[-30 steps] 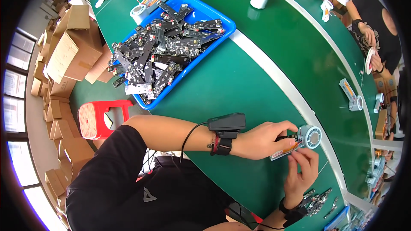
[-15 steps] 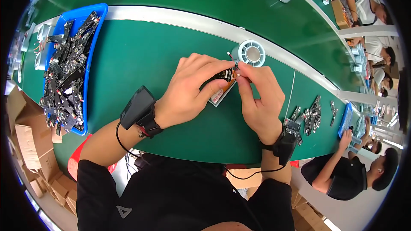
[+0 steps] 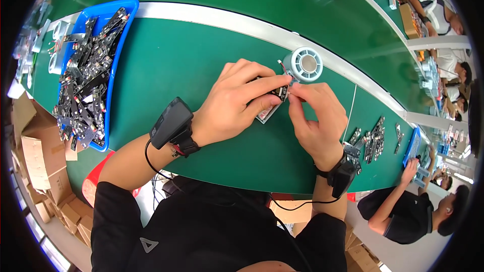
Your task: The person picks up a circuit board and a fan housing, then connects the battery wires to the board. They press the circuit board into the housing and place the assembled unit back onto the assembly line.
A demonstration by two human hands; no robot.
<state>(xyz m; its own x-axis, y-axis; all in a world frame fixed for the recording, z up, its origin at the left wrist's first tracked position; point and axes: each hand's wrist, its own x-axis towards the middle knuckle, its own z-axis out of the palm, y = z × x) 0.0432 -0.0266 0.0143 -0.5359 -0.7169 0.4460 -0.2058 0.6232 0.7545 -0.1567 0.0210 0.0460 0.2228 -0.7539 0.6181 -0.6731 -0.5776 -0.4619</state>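
One circuit board [image 3: 279,92] is clamped by the left hand [image 3: 227,99] above the fan's [image 3: 306,64] handle [image 3: 264,117] on the green table [image 3: 196,45], apparently unseated, one wire plug [image 3: 280,62] being left loose, while any grip by the right hand [image 3: 319,118] cannot be told.

Head camera: I look steeply down from the wearer's head.
Flat green tabletop [image 3: 176,55]: faced outward, across mid-frame.
Black cloth shirt [image 3: 201,236]: nearest, bottom centre.
Bare left hand [image 3: 227,103], bare right hand [image 3: 320,123]: close below me, centre.
Long pale strip [image 3: 201,14]: fisheye-bowed, upper middle.
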